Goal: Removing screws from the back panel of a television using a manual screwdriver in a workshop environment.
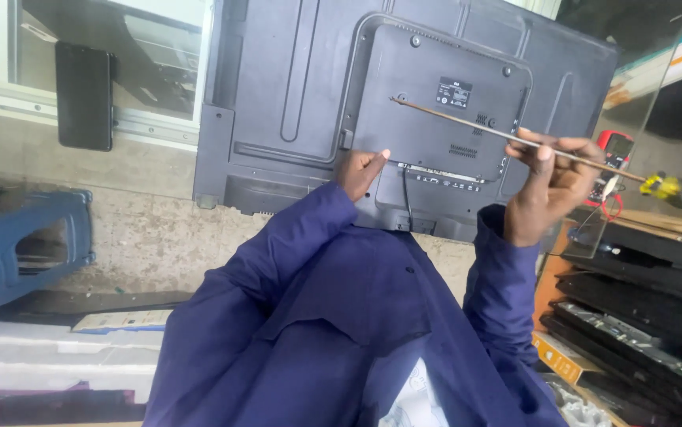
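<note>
Screwdriver [515, 138], long and thin with a yellow handle, stretches across the dark back panel of a flat television [293, 87], its tip at a screw near the panel's upper middle. Around it lie a blue plastic stool [17, 245], a black phone [84, 95] and stacked circuit boards [633, 332]. Right hand [550, 186], wrist bent, has its grip pinched on the shaft; left hand [362, 170] rests curled, thumb up, against the panel's lower edge.
</note>
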